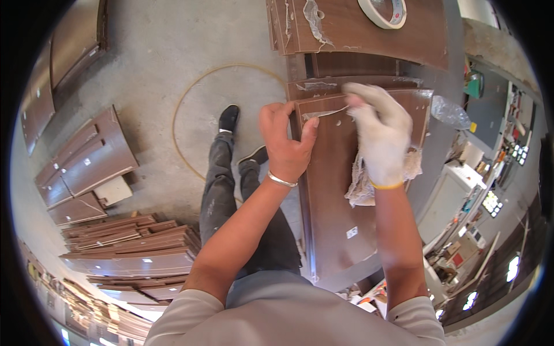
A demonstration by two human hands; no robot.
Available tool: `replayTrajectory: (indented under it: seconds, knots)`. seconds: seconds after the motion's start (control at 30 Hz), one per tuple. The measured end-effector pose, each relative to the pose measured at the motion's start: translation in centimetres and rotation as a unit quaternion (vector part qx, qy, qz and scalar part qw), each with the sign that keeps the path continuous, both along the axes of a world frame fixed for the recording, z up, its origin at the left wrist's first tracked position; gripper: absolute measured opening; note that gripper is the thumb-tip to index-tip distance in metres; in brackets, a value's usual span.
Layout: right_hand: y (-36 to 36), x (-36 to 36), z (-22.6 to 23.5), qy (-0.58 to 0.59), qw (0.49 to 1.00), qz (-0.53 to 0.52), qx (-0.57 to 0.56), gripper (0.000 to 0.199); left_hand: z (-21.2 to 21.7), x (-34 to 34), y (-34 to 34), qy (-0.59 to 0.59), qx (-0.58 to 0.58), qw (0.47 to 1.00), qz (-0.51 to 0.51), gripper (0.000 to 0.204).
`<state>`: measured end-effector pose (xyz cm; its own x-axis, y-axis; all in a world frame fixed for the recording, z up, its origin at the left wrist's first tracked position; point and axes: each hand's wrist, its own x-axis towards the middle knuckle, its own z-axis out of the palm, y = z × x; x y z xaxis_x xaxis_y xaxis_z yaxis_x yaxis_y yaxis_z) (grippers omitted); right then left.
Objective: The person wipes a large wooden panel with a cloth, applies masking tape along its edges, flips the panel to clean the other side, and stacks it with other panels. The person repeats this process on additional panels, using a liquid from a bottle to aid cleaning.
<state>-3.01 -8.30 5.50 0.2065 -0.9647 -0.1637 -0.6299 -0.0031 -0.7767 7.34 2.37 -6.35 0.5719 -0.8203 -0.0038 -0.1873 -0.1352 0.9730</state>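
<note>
A glossy brown panel (337, 219) lies in front of me on top of other panels. My bare left hand (287, 138), with a silver bracelet at the wrist, grips the panel's left edge near its far corner, thumb on the top face. In a white glove, slightly blurred, my right hand (381, 127) pinches one end of a thin strip of clear tape (328, 113). The strip's other end reaches the panel near my left thumb. A crumpled whitish rag (360, 184) lies on the panel, partly hidden beneath the gloved hand and wrist.
A tape roll (398, 17) and torn film lie on a further brown panel (358, 37). Crumpled clear plastic (450, 112) sits to the right. Stacked panels (133, 248) stand on the floor at left. A yellowish hose (179, 109) curves around my feet.
</note>
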Motion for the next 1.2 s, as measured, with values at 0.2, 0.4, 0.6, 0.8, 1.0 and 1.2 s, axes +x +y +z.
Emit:
replayTrajectory:
  seconds: [0.2,0.4,0.6,0.8,1.0,1.2]
  knots:
    - [9.7,-10.5,1.0,0.248,0.939,-0.164,-0.172,0.055,1.1,0.5,0.2,-0.003,0.025,1.000,-0.019,0.036]
    - [15.4,-13.3,-3.2,0.340,0.928,-0.109,0.107,0.077,1.6,-0.3,2.7,0.136,0.117,0.984,-0.013,0.051]
    - [12.4,-10.9,-6.1,0.193,0.976,0.074,-0.074,0.080,3.4,-0.8,10.5,0.153,0.185,0.953,-0.187,0.068]
    - [7.0,-1.3,-4.9,0.043,0.959,0.159,-0.231,0.066,2.8,-1.9,13.5,0.203,0.230,0.925,-0.224,0.078]
    - [4.9,4.1,-3.4,0.136,0.928,0.280,-0.203,0.056,2.0,-0.7,12.6,0.074,0.162,0.936,-0.302,0.082]
    - [4.5,3.5,-4.0,0.110,0.940,0.207,-0.246,0.057,3.2,-0.8,12.1,0.156,0.200,0.934,-0.252,0.074]
